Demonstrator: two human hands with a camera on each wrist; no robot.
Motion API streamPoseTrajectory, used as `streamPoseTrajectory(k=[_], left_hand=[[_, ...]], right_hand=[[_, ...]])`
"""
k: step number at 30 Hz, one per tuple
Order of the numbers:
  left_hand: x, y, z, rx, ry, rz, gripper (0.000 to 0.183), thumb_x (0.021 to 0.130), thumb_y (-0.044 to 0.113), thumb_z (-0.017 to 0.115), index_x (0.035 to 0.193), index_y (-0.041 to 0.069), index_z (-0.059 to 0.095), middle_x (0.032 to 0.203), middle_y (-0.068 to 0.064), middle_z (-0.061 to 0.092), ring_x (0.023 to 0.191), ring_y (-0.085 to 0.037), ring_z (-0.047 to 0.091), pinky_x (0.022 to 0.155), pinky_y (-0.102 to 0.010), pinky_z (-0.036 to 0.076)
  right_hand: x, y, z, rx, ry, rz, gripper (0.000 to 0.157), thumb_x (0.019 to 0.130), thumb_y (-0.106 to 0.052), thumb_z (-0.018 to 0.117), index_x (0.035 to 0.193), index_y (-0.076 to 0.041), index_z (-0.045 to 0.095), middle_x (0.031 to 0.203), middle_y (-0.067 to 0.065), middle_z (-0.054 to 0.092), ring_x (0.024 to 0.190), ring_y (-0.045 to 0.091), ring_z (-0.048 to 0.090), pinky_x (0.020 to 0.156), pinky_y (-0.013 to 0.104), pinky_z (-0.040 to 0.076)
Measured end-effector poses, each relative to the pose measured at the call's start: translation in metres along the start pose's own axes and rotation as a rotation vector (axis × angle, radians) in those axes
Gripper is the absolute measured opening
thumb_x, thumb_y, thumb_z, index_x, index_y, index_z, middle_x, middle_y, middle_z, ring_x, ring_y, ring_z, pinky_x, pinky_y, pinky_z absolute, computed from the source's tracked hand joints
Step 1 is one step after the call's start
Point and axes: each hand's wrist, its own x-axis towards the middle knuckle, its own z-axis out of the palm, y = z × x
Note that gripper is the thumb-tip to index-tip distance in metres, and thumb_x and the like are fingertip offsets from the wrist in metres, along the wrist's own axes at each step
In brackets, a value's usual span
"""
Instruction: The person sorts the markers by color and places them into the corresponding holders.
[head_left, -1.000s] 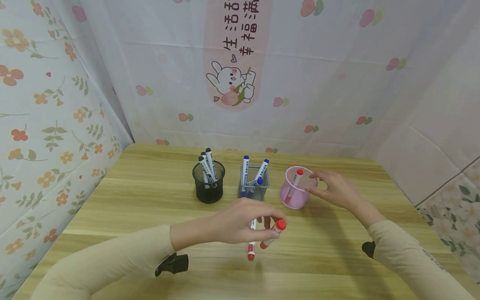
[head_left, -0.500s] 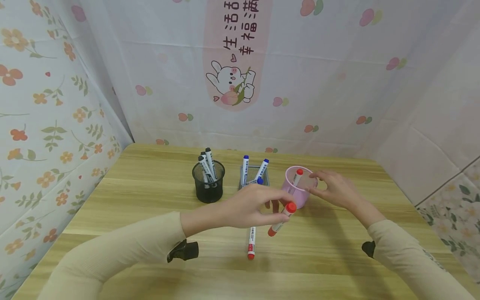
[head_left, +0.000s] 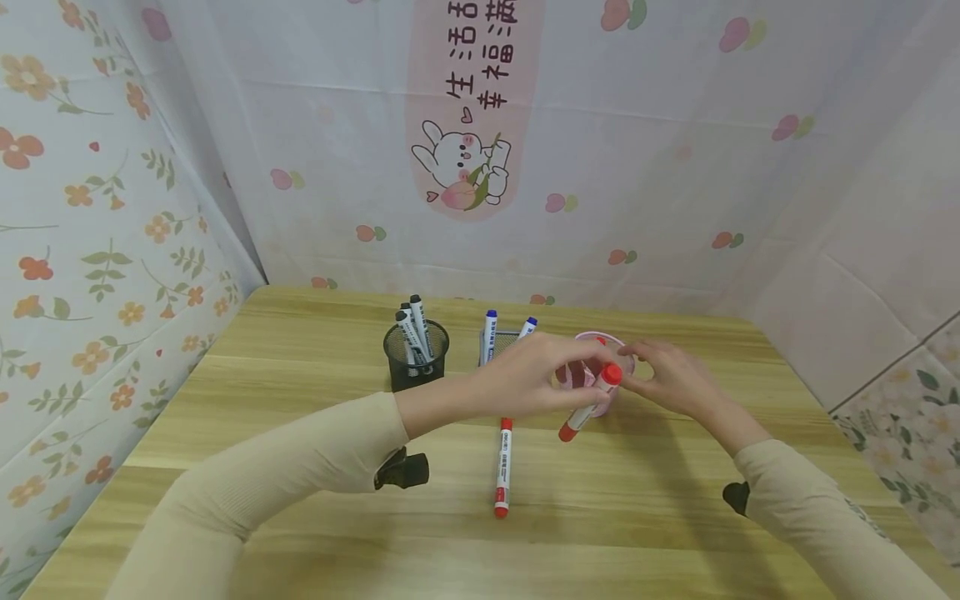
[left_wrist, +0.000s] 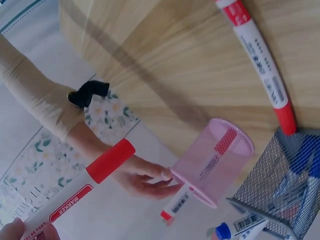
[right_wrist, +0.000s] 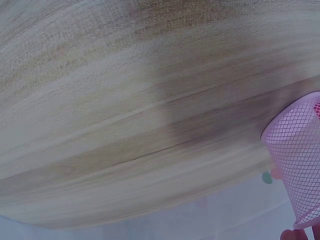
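Note:
In the head view my left hand (head_left: 536,375) pinches a red-capped whiteboard marker (head_left: 587,410) between thumb and fingers. The marker is tilted, red cap up, in front of the pink mesh pen cup (left_wrist: 227,172), which it partly covers. My right hand (head_left: 667,375) holds that cup's rim from the right, its fingertips (right_wrist: 294,234) right at the edge in the right wrist view. Inside the cup leans another red marker (left_wrist: 178,202), its cap above the rim. A further red marker (head_left: 503,471) lies lengthwise on the table, nearer me.
Left of the pink cup stands a grey mesh square pen holder (left_wrist: 260,187) with several blue markers, partly hidden by the left hand in the head view. Farther left is a black mesh cup (head_left: 405,379) with several black markers. A patterned cloth (head_left: 330,183) hangs behind the table.
My left hand has carried its red marker right and away from me, up to the pink cup, uncovering the marker on the table. The right hand has kept its place at the rim.

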Motion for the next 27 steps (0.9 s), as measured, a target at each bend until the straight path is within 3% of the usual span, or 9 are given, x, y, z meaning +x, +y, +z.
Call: streamPoseTrajectory(k=[8, 19, 27], left_hand=[[0.019, -0.007, -0.005, -0.043, -0.019, -0.056, 0.027, 0.082, 0.009, 0.063, 0.106, 0.001, 0.056, 0.086, -0.001, 0.060, 0.074, -0.005, 0.052, 0.063, -0.016, 0.044], [0.042, -0.020, -0.009, -0.071, 0.030, -0.133, 0.027, 0.083, 0.009, 0.061, 0.109, 0.003, 0.055, 0.089, -0.003, 0.061, 0.069, -0.006, 0.054, 0.065, -0.017, 0.044], [0.057, -0.030, -0.009, -0.058, 0.048, -0.189, 0.029, 0.085, 0.012, 0.060, 0.112, 0.004, 0.054, 0.090, -0.003, 0.060, 0.070, -0.008, 0.055, 0.067, -0.017, 0.043]], right_hand=[[0.001, 0.001, 0.000, 0.010, -0.001, 0.004, 0.044, 0.077, -0.035, 0.066, 0.110, -0.007, 0.059, 0.101, 0.012, 0.061, 0.088, 0.030, 0.057, 0.067, 0.047, 0.045], [0.002, 0.001, 0.000, 0.008, -0.002, -0.008, 0.046, 0.076, -0.032, 0.069, 0.114, -0.009, 0.057, 0.102, 0.010, 0.061, 0.088, 0.029, 0.057, 0.066, 0.046, 0.046], [0.002, 0.000, 0.000, 0.013, -0.009, 0.013, 0.041, 0.075, -0.033, 0.069, 0.107, -0.008, 0.061, 0.101, 0.010, 0.061, 0.088, 0.028, 0.057, 0.066, 0.045, 0.046]])
